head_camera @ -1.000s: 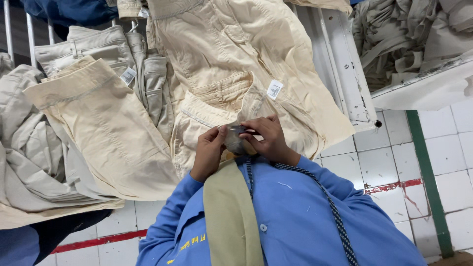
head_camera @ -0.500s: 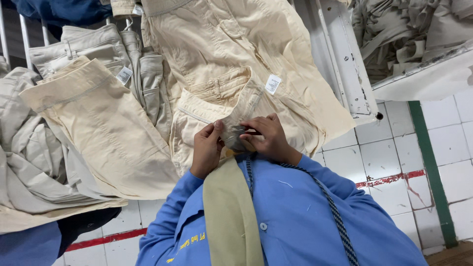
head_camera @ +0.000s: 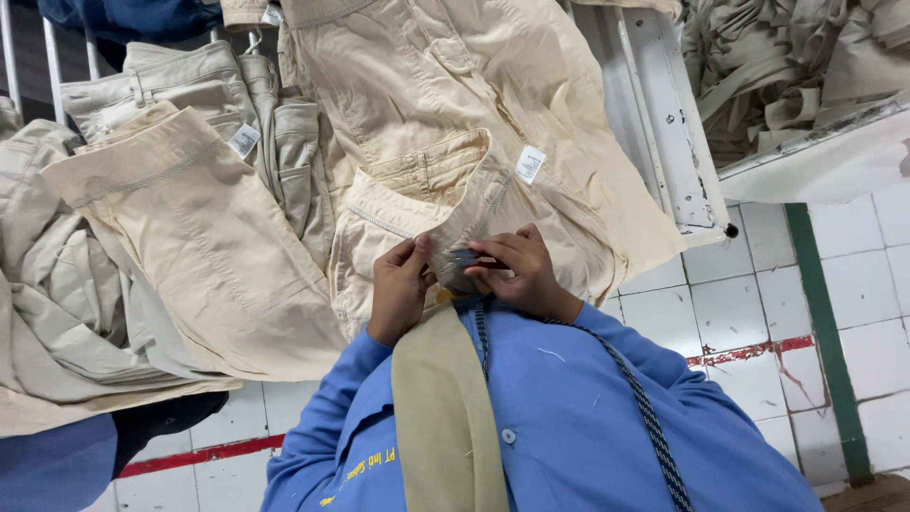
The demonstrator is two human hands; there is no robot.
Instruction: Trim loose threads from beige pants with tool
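Observation:
Both hands meet close to my chest at the waistband edge of a pair of cream trousers (head_camera: 455, 114) spread out in front of me. My left hand (head_camera: 398, 289) pinches the waistband fabric between thumb and fingers. My right hand (head_camera: 523, 277) grips the same edge from the other side and holds a small dark tool (head_camera: 463, 257) against it; what kind of tool is unclear. A white label (head_camera: 530, 163) hangs from the waistband just above my hands. I wear a blue shirt (head_camera: 578, 417), with a beige fabric strip (head_camera: 441, 408) draped down it.
More cream and grey trousers (head_camera: 190, 237) lie piled at the left. A white metal frame (head_camera: 668, 123) runs down the right side of the garment, and a heap of grey fabric (head_camera: 787, 66) lies beyond it. White floor tiles (head_camera: 749, 284) with red and green lines show below.
Both hands stay on the waistband edge in nearly the same place. The fingers have shifted slightly on the fabric, and the view has drifted a little.

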